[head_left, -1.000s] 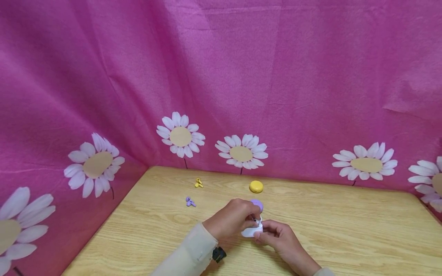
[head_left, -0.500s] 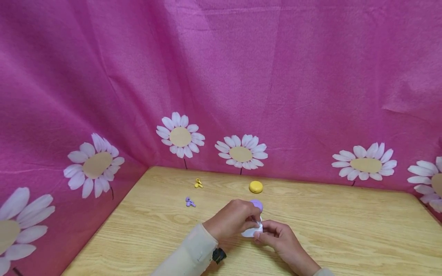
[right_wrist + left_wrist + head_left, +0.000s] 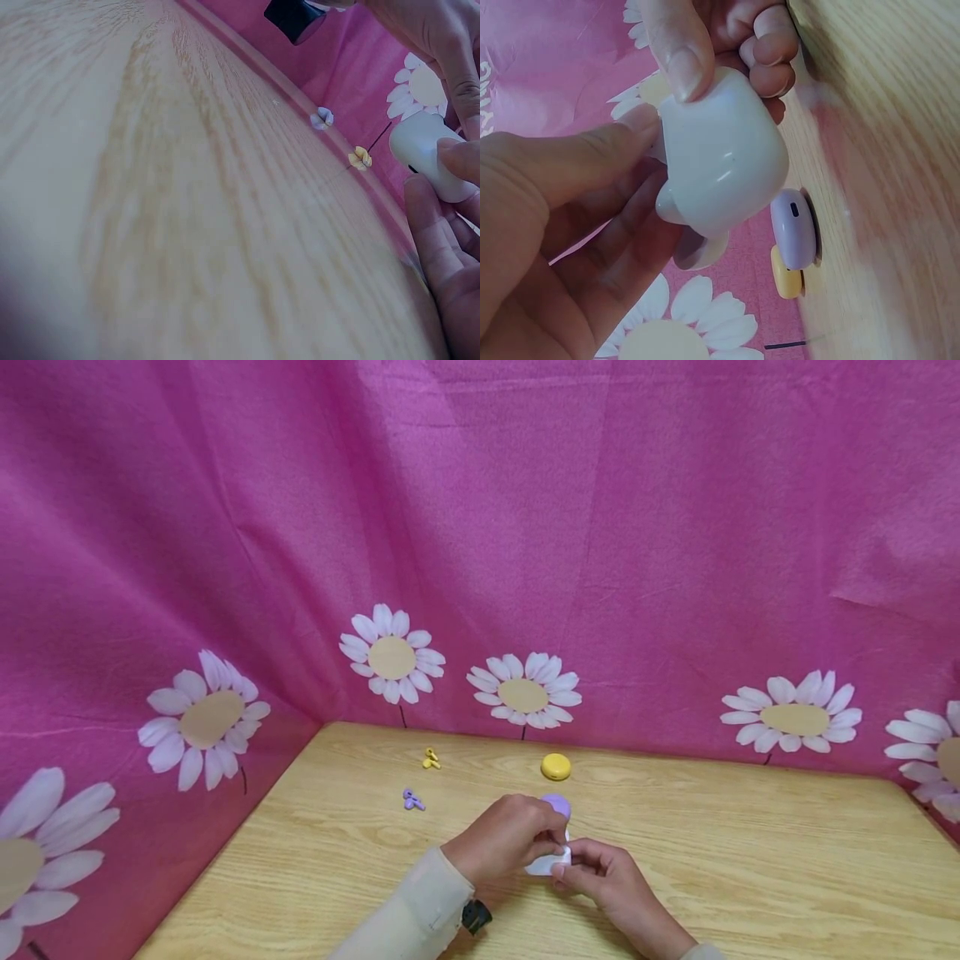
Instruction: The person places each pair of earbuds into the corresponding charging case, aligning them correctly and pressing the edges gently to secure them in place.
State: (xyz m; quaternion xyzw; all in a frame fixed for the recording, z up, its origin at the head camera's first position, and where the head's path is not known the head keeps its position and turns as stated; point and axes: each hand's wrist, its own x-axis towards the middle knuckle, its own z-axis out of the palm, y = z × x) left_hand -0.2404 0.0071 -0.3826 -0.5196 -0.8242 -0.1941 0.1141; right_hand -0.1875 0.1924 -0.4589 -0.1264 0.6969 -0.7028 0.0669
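Observation:
Above the wooden table, a white earbud case [image 3: 727, 157] is held up with its lid [image 3: 701, 251] swung open. My right hand [image 3: 618, 885] grips the case body between thumb and fingers. From the other side my left hand [image 3: 510, 839] is at the case's mouth, its thumb and fingers pinching a white earbud [image 3: 656, 146] that is mostly hidden by the thumb. Another rounded white earbud [image 3: 669, 204] pokes out of the case beside it. In the right wrist view the case [image 3: 420, 146] shows its dark port between the fingers.
A round purple case [image 3: 557, 806] stands just behind the hands, a round yellow case [image 3: 556, 767] farther back. To the left lie purple earbuds [image 3: 412, 799] and yellow earbuds [image 3: 431, 759]. A pink flowered cloth [image 3: 645, 568] hangs behind the table [image 3: 750, 860].
The left fingers have pressed slightly down toward the case, and the piece seen between them and the case a second ago is now covered. The right hand has stayed in place.

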